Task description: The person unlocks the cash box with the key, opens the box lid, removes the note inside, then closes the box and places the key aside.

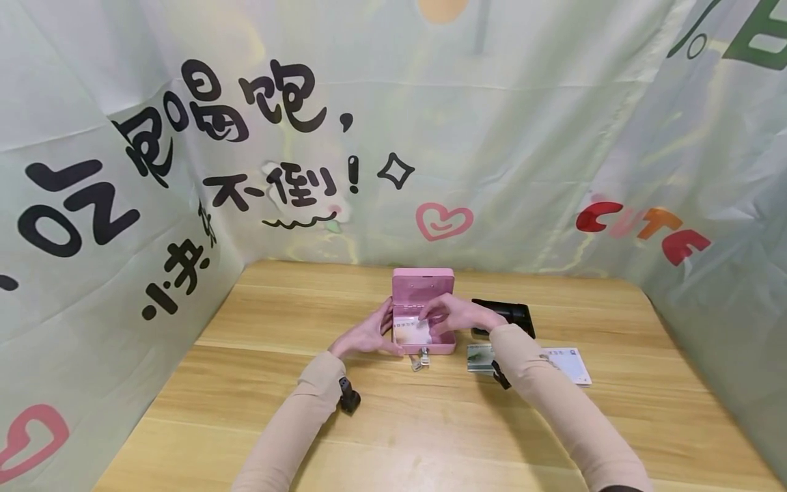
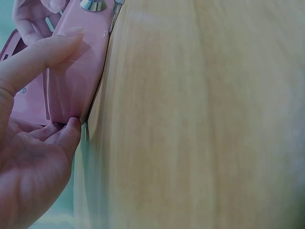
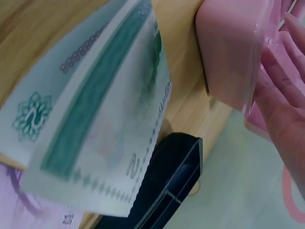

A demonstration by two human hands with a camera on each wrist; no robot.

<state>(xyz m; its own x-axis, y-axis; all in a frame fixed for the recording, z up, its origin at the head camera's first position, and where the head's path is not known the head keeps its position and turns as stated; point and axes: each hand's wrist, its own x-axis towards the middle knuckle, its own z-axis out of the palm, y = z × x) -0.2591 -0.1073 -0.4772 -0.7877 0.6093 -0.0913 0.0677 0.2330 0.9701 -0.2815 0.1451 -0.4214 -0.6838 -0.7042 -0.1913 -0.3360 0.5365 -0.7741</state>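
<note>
A small pink metal cash box [image 1: 438, 349] stands on the table with its lid [image 1: 424, 283] raised. My left hand [image 1: 363, 335] grips the box's left end; in the left wrist view the thumb lies on the front wall and fingertips [image 2: 72, 125] hold the lower corner. Inside the box lies a pale printed paper [image 1: 410, 331]. My right hand [image 1: 458, 314] reaches over the box's right wall, its fingers down inside beside the paper. From the right wrist, those fingers [image 3: 281, 76] look extended, their tips partly hidden by the wall.
Keys [image 1: 417, 365] hang from the lock at the box's front. To the right lie a black wallet-like case [image 1: 521, 316], green-banded banknote-style paper [image 3: 109, 129] and a white-and-lilac printed paper [image 1: 574, 367]. Printed curtains [image 1: 529, 137] enclose the wooden table [image 1: 393, 437].
</note>
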